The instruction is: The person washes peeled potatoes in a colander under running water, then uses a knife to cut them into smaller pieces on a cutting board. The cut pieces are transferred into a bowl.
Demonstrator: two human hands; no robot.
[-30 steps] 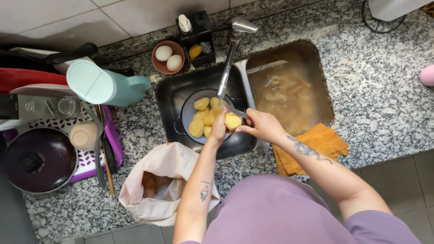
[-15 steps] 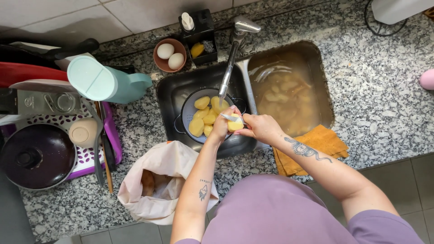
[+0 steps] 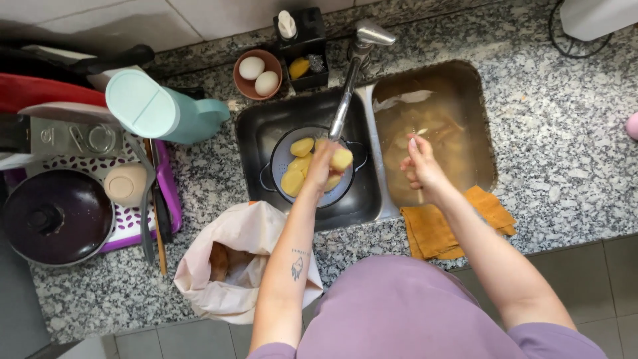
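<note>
Now the two hands have parted: half a second ago they were together over the colander, working on one potato; the left hand [image 3: 323, 166] alone keeps that peeled potato [image 3: 341, 159], its grip clenched round it, right above the colander [image 3: 282, 154] in the left sink [image 3: 256, 133] and under the tap [image 3: 349, 80]. The right hand [image 3: 420, 166] has swung across to the right sink [image 3: 478, 133], which is full of brownish water, and its grip is closed on a small tool, probably a peeler, too slim to tell for sure. Judging by this, the peeling of that potato looks done, and it hangs where the other peeled pieces already lie in the colander. A cloth bag [image 3: 232, 266] with more unpeeled ones sits on the surface [image 3: 565, 166] just left of the person's arm; an orange cloth [image 3: 432, 233] lies at the sink's front edge. Behind the sinks a bowl [image 3: 258, 66] holds two eggs, and a mint jug [image 3: 159, 110] lies on the drying rack [image 3: 169, 199] well left
</note>
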